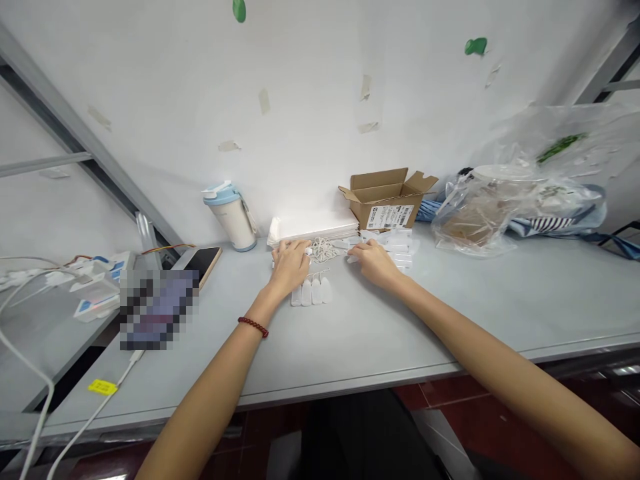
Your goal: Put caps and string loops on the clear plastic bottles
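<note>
My left hand (291,268) rests palm down over small white pieces, its fingers reaching forward and slightly apart. Just in front of it lies a row of several small translucent white tags (311,292) with short strings. A tangled heap of thin white cord (324,249) sits between my hands. My right hand (376,265) is closed, its fingers bent together at the left edge of a pile of clear plastic pieces (400,250). What its fingertips pinch is too small to make out.
Behind my hands are a stack of white paper (317,225) and an open cardboard box (387,198). A tumbler (231,217) stands left of them. Farther left are a phone (203,263), a blurred-out device (160,310) and cables. Plastic bags (480,213) lie at right.
</note>
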### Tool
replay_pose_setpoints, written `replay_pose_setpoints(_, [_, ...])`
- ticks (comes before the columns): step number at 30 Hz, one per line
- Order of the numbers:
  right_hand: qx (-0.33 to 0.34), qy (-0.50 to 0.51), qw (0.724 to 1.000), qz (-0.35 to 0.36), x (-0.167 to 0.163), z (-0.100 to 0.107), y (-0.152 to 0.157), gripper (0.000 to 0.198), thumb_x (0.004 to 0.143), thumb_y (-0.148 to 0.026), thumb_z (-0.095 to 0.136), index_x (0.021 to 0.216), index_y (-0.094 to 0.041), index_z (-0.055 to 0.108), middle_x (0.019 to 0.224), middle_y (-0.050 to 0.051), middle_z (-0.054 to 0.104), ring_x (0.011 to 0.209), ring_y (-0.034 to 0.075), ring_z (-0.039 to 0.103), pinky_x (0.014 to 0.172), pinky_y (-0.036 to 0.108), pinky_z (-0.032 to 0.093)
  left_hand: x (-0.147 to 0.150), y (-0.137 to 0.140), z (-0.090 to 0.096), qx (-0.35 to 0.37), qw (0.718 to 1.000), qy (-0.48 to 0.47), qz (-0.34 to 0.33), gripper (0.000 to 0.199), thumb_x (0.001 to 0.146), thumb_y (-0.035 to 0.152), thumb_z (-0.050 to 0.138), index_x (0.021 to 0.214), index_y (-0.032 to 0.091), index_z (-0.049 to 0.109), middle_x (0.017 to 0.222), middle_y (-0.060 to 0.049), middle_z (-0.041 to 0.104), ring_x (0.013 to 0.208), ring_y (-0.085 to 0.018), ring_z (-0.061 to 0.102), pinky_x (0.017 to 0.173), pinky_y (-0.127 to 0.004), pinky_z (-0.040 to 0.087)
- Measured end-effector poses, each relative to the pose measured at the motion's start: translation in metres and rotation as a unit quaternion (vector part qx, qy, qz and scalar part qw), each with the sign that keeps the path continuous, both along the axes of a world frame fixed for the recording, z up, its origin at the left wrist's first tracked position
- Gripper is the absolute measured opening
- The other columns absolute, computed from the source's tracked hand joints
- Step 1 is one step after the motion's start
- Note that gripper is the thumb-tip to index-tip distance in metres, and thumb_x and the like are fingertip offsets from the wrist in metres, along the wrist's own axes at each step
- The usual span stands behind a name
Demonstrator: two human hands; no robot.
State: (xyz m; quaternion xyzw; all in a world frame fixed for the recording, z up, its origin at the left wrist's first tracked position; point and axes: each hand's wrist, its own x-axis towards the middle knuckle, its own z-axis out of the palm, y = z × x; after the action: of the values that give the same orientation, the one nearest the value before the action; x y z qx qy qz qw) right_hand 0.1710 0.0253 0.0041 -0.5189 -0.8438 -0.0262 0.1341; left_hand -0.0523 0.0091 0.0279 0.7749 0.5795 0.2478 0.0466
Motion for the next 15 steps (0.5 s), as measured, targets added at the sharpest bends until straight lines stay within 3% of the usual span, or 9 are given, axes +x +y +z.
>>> replay_pose_setpoints(5, [0.015,0.066,0.997,0.023,-0.003,0.000,-0.004,0.042,0.077,0.000,0.043,0.113,-0.011,0.062,0.106,0.014,0.064,0.097,0.026,0.047,0.083,0.036,0.038,0.002,-0.008,0.006,0.065,0.993,-0.102,0.001,0.042,0.082,0.016,0.036,0.117,0.016,0.060,0.124,-0.007,0.060,0.119,-0.023,0.045,0.100,-0.039,0.035])
replay_pose_setpoints(10, [0.010,0.255,0.964,0.070,-0.017,0.004,-0.016,0.028,0.082,-0.016,0.053,0.108,-0.016,0.062,0.100,0.009,0.066,0.092,0.022,0.055,0.082,0.037,0.043,0.008,-0.018,0.008,-0.022,0.955,-0.294,-0.045,0.027,0.080,0.035,0.054,0.094,0.016,0.068,0.103,-0.008,0.070,0.091,-0.021,0.061,0.079,-0.033,0.047])
replay_pose_setpoints(15, [-0.004,0.349,0.927,0.135,-0.028,0.010,-0.033,0.023,0.082,-0.021,0.055,0.104,-0.019,0.062,0.097,0.007,0.068,0.084,0.019,0.061,0.072,0.032,0.049,0.015,-0.025,0.008,-0.058,0.913,-0.397,-0.077,0.026,0.076,0.041,0.062,0.073,0.016,0.068,0.094,-0.006,0.071,0.091,-0.020,0.062,0.076,-0.029,0.047])
